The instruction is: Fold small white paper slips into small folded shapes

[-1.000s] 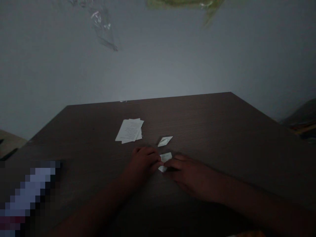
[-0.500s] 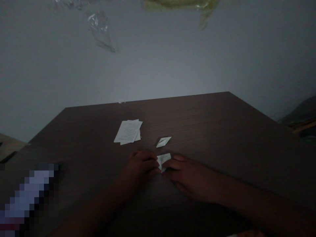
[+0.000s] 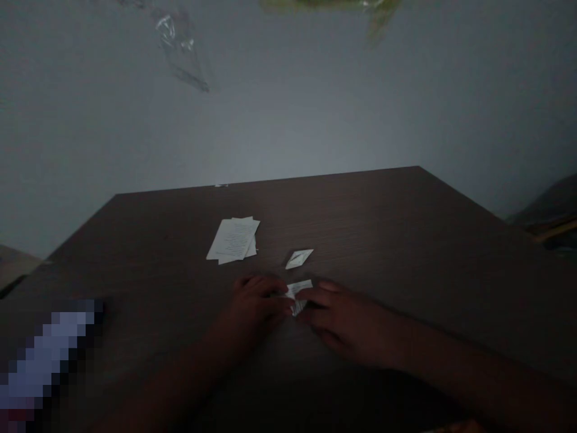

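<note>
Near the worktop's (image 3: 342,210) front, btwn the two hands, lay a small piece of printed paper (image 3: 302,307), partly folded, its lower end narrowing toward the person. The left hand (image 3: 256,304) gripped its left side w/ the fingertips; the right hand (image 3: 347,319) had its thumb and index on the other side, the index lying across the paper. Both hands were low, close to the wood-grain surface, w/ fingers hiding some of the folds.

Just beyond sat a folded paper diamond (image 3: 299,258), apart from both hands. Farther back & left was a small, uneven stack of printed sheets (image 3: 233,239). A pixelated obj. (image 3: 49,355) was at far left; couldn't tell what. Behind, clear plastic (image 3: 183,54) and yellow tape (image 3: 333,5) were on the gray wall (image 3: 306,114).
</note>
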Tool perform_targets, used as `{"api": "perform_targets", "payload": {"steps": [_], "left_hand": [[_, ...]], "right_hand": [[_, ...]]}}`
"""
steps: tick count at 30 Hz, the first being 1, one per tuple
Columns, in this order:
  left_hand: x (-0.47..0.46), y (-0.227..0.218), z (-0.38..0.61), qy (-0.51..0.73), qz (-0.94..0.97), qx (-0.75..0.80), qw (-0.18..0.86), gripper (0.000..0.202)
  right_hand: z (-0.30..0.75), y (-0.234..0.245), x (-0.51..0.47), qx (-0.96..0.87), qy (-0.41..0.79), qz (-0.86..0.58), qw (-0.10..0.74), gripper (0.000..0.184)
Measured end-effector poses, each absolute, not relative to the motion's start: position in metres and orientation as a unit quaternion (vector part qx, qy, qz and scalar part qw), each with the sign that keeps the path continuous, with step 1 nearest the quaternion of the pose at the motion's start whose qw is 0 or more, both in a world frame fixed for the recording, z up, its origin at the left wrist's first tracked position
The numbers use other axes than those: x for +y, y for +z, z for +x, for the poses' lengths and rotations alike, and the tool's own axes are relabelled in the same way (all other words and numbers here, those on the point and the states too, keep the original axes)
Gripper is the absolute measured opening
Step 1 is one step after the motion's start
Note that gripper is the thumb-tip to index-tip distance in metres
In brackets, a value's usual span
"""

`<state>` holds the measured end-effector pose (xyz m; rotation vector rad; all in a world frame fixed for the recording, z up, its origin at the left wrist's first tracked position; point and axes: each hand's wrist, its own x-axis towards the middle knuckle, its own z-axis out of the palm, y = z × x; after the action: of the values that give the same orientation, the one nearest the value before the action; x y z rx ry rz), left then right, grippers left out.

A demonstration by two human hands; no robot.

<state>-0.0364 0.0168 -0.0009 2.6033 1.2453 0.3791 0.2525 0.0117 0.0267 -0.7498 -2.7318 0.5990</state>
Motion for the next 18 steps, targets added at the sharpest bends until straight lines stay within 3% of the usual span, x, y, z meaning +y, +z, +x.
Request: {"api": "perform_targets", "payload": {"steps": [4,12,18], "left_hand": [[0.018,-0.004,-0.037,0.139,0.891,0.419,0.107,0.03],[0.019,-0.015,-0.041,0.14,0.894,0.413,0.103,0.025],[0.017,-0.006,-0.04,0.136,0.885,0.426,0.127,0.036]], "right_hand": [[0.25,0.023,0.012,-0.937,0.185,-0.271,0.116,0.05],[0.248,0.017,0.007,-0.937,0.157,-0.289,0.12,0.047],[0.247,0.018,0.007,-0.941,0.144,-0.285,0.109,0.045]]}}
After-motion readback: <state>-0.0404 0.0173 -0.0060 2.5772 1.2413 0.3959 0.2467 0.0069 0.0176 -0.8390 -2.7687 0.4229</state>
